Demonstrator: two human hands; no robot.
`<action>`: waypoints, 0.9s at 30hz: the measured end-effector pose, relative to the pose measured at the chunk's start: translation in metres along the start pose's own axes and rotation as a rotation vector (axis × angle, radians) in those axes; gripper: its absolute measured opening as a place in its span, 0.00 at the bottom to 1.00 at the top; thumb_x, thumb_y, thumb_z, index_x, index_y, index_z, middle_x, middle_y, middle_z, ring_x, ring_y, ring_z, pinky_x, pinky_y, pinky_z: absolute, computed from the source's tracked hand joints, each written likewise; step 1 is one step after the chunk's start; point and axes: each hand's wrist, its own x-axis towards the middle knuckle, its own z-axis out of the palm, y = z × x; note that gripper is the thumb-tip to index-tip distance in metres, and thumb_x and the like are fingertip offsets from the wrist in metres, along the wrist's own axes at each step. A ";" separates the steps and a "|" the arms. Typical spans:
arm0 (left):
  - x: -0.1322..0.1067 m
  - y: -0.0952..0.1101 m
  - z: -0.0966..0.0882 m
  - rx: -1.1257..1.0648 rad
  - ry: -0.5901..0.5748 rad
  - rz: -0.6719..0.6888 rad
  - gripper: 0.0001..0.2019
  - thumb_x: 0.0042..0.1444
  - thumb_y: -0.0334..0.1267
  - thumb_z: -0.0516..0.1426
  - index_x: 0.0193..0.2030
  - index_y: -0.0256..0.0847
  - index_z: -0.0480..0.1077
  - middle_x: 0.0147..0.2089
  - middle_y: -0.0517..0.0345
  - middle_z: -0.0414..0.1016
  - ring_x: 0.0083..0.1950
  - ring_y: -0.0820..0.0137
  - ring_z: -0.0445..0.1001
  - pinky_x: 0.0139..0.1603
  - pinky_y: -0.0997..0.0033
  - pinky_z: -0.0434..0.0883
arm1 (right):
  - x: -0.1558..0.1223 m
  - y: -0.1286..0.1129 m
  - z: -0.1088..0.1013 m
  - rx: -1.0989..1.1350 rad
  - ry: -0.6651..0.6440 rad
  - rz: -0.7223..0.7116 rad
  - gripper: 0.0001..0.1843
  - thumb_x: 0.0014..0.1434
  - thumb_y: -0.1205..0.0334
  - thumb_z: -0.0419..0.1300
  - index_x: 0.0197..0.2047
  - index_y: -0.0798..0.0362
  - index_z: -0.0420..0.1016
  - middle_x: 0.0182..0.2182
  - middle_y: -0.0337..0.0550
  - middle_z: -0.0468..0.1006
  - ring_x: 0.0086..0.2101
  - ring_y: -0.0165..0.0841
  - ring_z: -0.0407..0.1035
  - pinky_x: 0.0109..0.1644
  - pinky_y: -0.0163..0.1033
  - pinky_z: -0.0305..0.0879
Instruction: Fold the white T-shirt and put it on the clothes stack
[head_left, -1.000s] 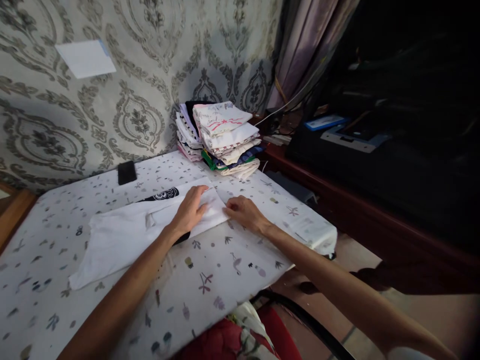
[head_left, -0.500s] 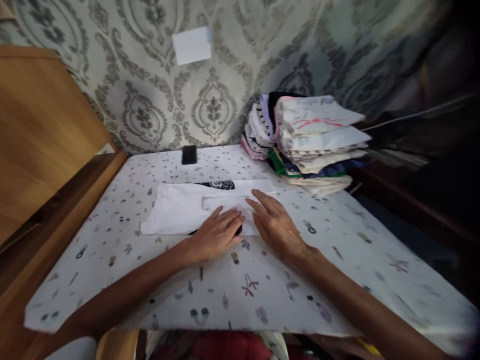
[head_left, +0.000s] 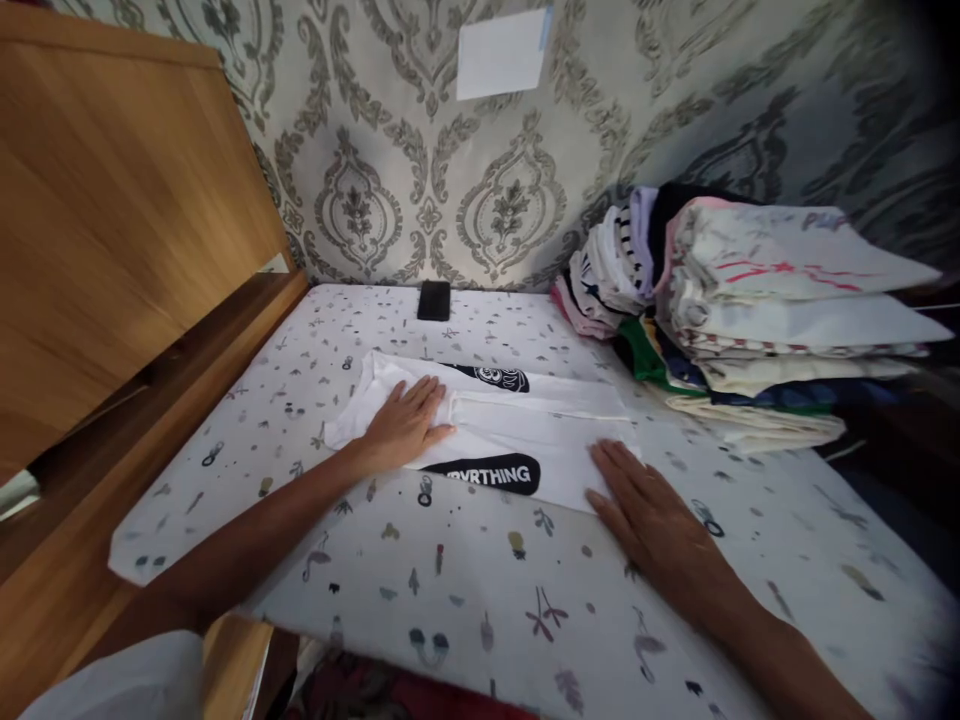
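A white folded garment (head_left: 555, 440), perhaps a T-shirt, lies flattened into a long strip on the table. Black printed patches show along its far and near edges, the near one with white lettering. My left hand (head_left: 405, 425) rests flat on the left part of the cloth, fingers stretched out and pointing away from me. At the right end of the cloth, my right hand (head_left: 649, 500) lies with its fingers extended, the fingertips on the fabric. Neither hand grips anything.
Folded clothes (head_left: 795, 320) are piled high at the back right. A black phone-like object (head_left: 434, 300) lies near the patterned wall. The table cover (head_left: 465, 600) has small printed motifs. A wooden panel (head_left: 120, 200) stands along the left side.
My hands have moved apart: the left toward the garment's left part, the right to its right end. The near lettered patch is now uncovered. The camera view has shifted.
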 end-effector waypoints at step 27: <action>0.009 -0.026 -0.008 0.008 0.052 0.080 0.33 0.67 0.54 0.38 0.73 0.38 0.48 0.76 0.50 0.43 0.77 0.60 0.42 0.75 0.47 0.44 | 0.036 -0.032 -0.016 -0.017 -0.129 0.127 0.28 0.71 0.52 0.46 0.68 0.57 0.61 0.67 0.55 0.62 0.68 0.42 0.52 0.70 0.56 0.50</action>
